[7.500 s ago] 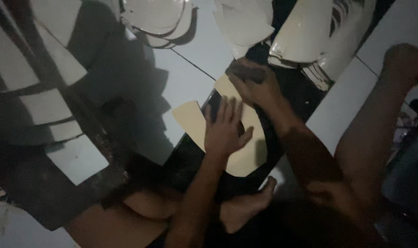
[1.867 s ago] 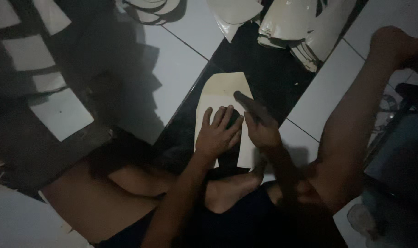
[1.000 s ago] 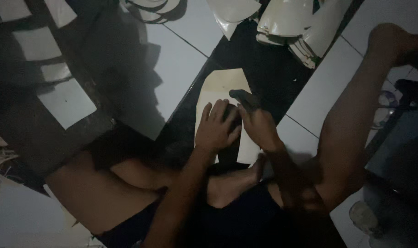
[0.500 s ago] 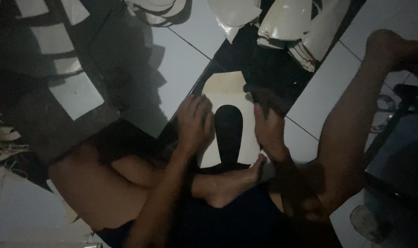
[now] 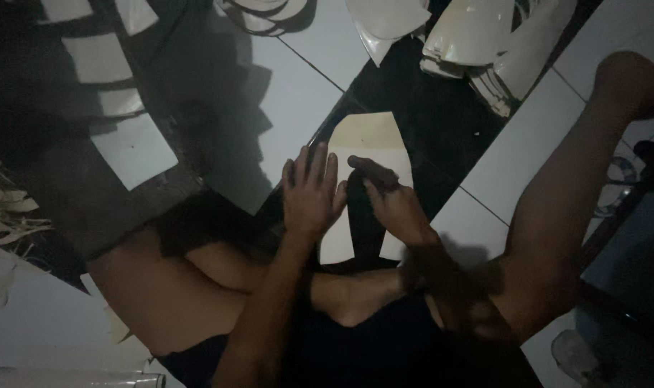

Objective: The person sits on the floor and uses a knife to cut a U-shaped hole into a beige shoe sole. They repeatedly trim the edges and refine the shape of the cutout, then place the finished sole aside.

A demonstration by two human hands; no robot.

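Note:
A cream-coloured sheet (image 5: 370,140) lies on the dark floor tile in front of me. A dark, narrow strip (image 5: 361,233) lies lengthwise on it. My left hand (image 5: 311,192) presses flat on the sheet's left side with its fingers spread, just left of the strip. My right hand (image 5: 395,208) sits on the strip's right side, and its fingers curl over the strip's far end. The light is dim, so the strip's edges are hard to make out.
My bent legs frame the sheet, with a foot (image 5: 355,296) just below it and a raised knee (image 5: 628,79) at right. Curved cream pieces (image 5: 485,36) are stacked at top right. Pale cut rectangles (image 5: 134,149) lie at left, dry fibres (image 5: 7,215) at the far left.
My hands, which were close together over the sheet, parted to show the dark strip. The left hand now lies flatter and nearer the strip. The right hand's fingers have reached onto the strip's far end.

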